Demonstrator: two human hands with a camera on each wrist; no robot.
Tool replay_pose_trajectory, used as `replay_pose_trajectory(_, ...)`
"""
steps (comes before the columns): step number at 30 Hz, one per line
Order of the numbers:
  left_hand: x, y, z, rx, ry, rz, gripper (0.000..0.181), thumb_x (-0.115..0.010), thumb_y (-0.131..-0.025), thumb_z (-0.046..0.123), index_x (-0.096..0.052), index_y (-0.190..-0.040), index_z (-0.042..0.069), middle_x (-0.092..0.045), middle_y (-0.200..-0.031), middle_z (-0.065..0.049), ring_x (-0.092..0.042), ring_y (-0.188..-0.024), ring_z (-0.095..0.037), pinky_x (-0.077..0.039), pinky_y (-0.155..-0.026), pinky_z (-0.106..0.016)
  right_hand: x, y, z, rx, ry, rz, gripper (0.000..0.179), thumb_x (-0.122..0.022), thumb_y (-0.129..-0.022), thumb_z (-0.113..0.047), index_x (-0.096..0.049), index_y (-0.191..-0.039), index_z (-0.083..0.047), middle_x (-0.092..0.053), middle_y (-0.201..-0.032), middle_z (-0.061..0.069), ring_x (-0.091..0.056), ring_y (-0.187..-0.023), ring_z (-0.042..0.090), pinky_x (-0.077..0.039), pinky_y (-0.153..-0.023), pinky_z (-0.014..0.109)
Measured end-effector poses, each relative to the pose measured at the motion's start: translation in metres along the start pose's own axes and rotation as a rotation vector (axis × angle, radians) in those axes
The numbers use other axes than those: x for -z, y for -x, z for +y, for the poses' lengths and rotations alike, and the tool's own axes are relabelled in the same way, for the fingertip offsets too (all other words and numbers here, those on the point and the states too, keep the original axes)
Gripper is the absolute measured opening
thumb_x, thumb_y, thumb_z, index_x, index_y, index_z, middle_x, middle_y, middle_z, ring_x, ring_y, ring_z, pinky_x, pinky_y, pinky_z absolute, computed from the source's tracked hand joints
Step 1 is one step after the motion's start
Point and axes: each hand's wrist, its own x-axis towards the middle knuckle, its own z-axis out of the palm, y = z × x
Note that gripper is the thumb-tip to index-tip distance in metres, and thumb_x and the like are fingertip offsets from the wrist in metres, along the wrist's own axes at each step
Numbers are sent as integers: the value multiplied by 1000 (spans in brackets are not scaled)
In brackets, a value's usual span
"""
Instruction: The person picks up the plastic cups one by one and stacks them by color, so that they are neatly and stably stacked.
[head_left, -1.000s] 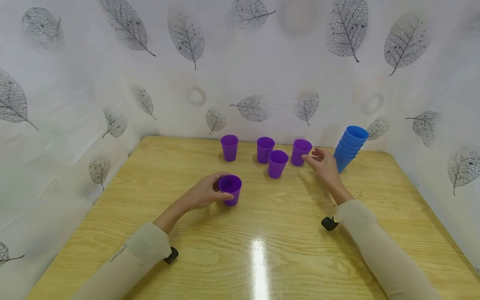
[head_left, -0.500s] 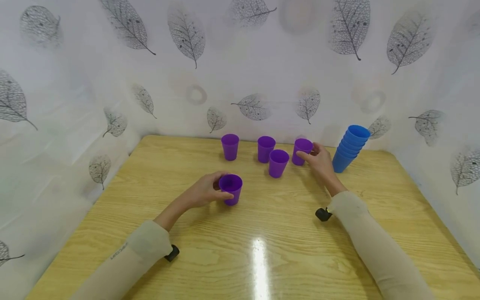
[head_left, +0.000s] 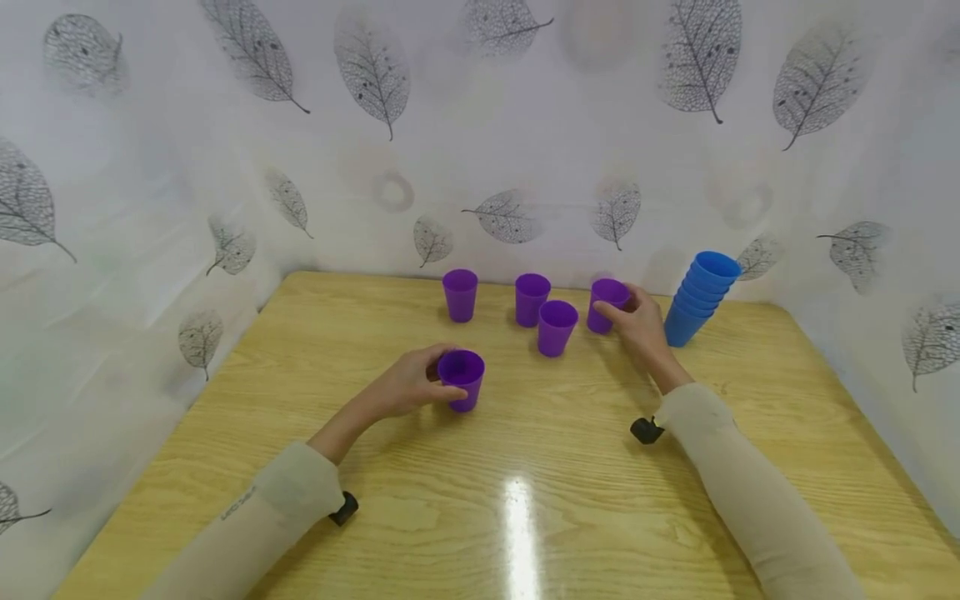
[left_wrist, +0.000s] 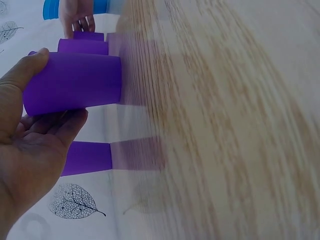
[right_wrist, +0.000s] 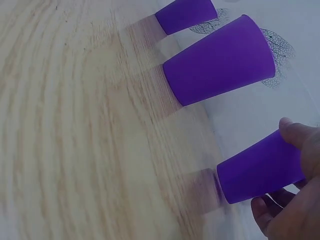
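In the head view, my left hand grips an upright purple cup from its left side, thumb across the near face. The left wrist view shows this cup between thumb and fingers, its base at the tabletop. Farther back on the right, my right hand holds another purple cup by its right side. In the right wrist view, thumb and fingers lie on opposite sides of that cup; whether its base touches the table I cannot tell.
Behind the left hand stands a purple cup. Two more, a rear cup and a nearer cup, stand close together in the middle. A leaning stack of blue cups is just right of my right hand. Leaf-patterned cloth backs the wooden table.
My right hand has moved left onto the rightmost purple cup and taken hold of it; that cup has shifted slightly right. The left hand and its cup have stayed put.
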Motion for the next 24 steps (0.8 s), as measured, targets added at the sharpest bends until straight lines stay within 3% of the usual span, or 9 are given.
replay_pose_trajectory(7,8,-3,-10,-7,-19,6,67,-82,-91,18,-51,-147,-3,-64,-133,-17,-63,-120,-30,-52,-104,-42,6,9,-7,10,41,20,76,-73,-96,-44,-46,-149,3,-59,-138,23,-54,-127,35,-43,-113,48)
replay_pose_trajectory(11,15,-3,-16,3,-17,6,68,-81,-92,19,-49,-148,-2,-64,-134,-18,-63,-121,-32,-51,-105,-45,8,18,-18,24,9,35,74,-75,-96,-41,-47,-147,5,-60,-138,23,-56,-128,34,-44,-112,48)
replay_pose_trajectory(15,21,-4,-23,-4,-33,21,68,-81,-92,21,-50,-147,-3,-64,-134,-18,-63,-120,-32,-51,-104,-46,12,29,-29,64,-14,48,73,-76,-95,-38,-47,-148,4,-61,-136,22,-58,-124,29,-49,-107,37)
replay_pose_trajectory(20,29,-6,-32,-18,-44,30,67,-81,-92,21,-51,-147,-4,-63,-135,-19,-63,-120,-32,-52,-104,-46,16,39,-43,152,-17,60,69,-76,-96,-35,-49,-148,0,-64,-130,15,-59,-113,14,-51,-91,19)
replay_pose_trajectory(24,35,-10,-36,-30,-48,23,67,-80,-92,21,-50,-146,-5,-64,-134,-20,-64,-119,-32,-53,-103,-46,17,46,-54,202,-44,55,65,-76,-96,-31,-49,-148,-1,-65,-125,8,-61,-110,10,-52,-88,16)
